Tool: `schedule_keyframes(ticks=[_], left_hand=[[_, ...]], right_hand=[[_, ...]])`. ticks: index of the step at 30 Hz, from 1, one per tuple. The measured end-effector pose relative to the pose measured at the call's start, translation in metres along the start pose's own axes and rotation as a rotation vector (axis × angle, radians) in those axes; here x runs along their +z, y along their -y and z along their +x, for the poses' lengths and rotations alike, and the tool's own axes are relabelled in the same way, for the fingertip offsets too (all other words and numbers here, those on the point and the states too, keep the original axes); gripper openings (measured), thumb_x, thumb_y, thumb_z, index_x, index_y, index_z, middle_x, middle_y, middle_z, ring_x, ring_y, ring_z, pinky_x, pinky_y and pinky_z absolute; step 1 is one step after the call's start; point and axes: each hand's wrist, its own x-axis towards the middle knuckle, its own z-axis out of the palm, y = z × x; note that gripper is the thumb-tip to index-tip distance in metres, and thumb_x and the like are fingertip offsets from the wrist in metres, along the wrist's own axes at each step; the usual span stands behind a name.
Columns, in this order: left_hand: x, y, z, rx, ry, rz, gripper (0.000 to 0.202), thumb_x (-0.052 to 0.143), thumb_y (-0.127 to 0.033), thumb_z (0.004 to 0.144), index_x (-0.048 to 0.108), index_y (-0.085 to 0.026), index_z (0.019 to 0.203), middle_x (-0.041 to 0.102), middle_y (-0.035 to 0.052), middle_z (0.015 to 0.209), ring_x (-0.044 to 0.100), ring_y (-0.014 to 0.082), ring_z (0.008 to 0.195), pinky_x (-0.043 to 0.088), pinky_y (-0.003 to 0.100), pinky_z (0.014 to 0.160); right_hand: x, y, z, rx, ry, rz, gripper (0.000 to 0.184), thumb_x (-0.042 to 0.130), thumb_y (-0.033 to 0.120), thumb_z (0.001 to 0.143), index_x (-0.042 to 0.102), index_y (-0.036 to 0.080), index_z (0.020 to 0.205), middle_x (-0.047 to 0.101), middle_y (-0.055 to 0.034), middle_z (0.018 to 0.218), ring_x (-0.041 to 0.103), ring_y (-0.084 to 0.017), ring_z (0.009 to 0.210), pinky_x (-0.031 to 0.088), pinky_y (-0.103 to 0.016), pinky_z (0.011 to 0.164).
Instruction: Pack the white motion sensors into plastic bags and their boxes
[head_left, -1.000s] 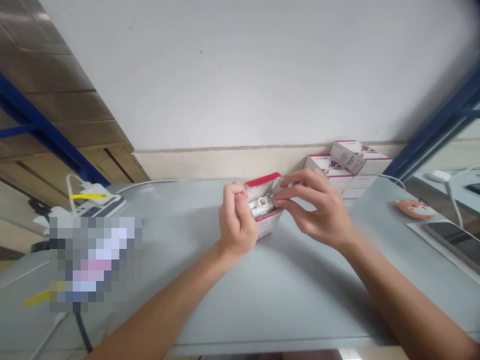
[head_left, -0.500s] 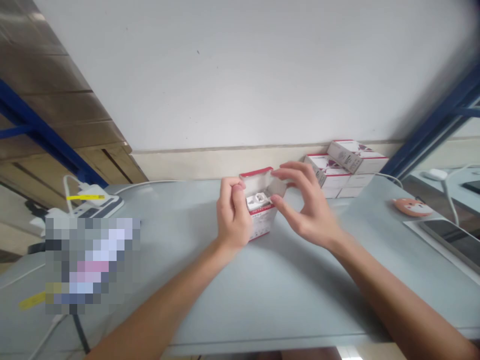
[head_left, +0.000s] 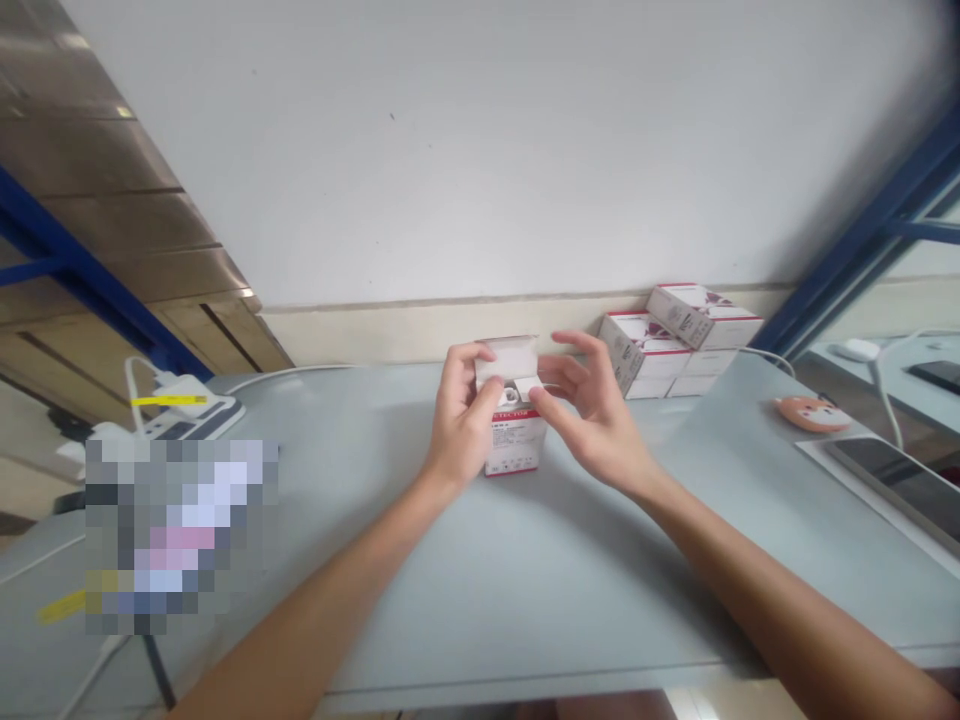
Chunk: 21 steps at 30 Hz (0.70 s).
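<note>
A small white cardboard box (head_left: 514, 445) with red trim and "DETECTOR" printed on it stands upright on the grey table, its lid raised at the back. Inside the top, a white part with a round opening (head_left: 511, 396) shows in part. My left hand (head_left: 463, 420) is closed around the box's left side, thumb over the top opening. My right hand (head_left: 592, 415) is at the right side, its thumb touching the right side flap (head_left: 527, 386), which leans inward. The fingers of that hand are spread, the index finger raised off the box.
Several similar boxes (head_left: 679, 345) are stacked against the wall at the back right. An orange animal-faced mouse (head_left: 812, 413) and a dark phone-like device (head_left: 900, 480) lie at the right. On the left are a power strip (head_left: 199, 418), cables and a blurred-out item (head_left: 184, 530).
The right side flap has tipped inward over the opening. My left thumb has moved onto the box top. The box front now faces me more squarely, and my right hand has shifted slightly left.
</note>
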Motion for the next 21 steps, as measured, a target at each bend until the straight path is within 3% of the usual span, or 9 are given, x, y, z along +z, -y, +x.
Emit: schedule_keyframes(ticks=[2,6,9,12,21], left_hand=[[0.000,0.005,-0.002,0.083,-0.051,0.032,0.012,0.055,-0.025,0.103,0.047,-0.029,0.110,0.063,-0.0011,0.094,0.064,0.0135,0.077,0.053,0.025,0.068],[-0.004,0.017,-0.005,0.289,-0.099,0.231,0.016,0.043,-0.037,0.112,0.049,-0.028,0.124,0.068,0.0058,0.113,0.070,0.0173,0.102,0.058,0.033,0.089],[-0.011,0.023,-0.005,0.419,-0.023,0.386,0.028,0.034,-0.035,0.114,0.057,-0.025,0.126,0.070,0.0077,0.115,0.070,0.0178,0.106,0.057,0.034,0.093],[-0.017,0.024,-0.003,0.536,0.056,0.397,0.032,0.032,-0.032,0.114,0.059,-0.023,0.128,0.071,0.0088,0.115,0.069,0.0186,0.107,0.056,0.034,0.093],[-0.020,0.026,0.001,0.598,0.121,0.430,0.021,0.048,-0.034,0.109,0.062,-0.023,0.122,0.068,0.0103,0.117,0.068,0.0213,0.109,0.057,0.040,0.095]], right_hand=[[0.000,0.001,0.000,-0.010,0.014,-0.038,0.057,0.066,0.039,0.103,0.039,0.036,0.154,0.071,-0.0073,0.129,0.072,-0.023,0.115,0.060,-0.047,0.104],[-0.003,-0.003,0.000,-0.109,0.044,-0.193,0.037,0.059,0.038,0.107,0.056,0.033,0.144,0.067,-0.0081,0.138,0.068,-0.024,0.120,0.057,-0.046,0.106],[-0.006,-0.008,0.001,-0.174,0.049,-0.229,0.022,0.057,0.037,0.109,0.063,0.030,0.129,0.071,-0.0070,0.127,0.067,-0.023,0.116,0.056,-0.044,0.103],[-0.006,-0.007,0.002,-0.192,0.037,-0.230,0.017,0.058,0.034,0.108,0.065,0.028,0.122,0.072,-0.0062,0.120,0.067,-0.022,0.112,0.056,-0.040,0.099],[-0.010,-0.001,0.003,-0.170,0.075,-0.185,0.012,0.063,0.034,0.105,0.070,0.028,0.112,0.070,-0.0074,0.122,0.067,-0.023,0.119,0.057,-0.042,0.100]])
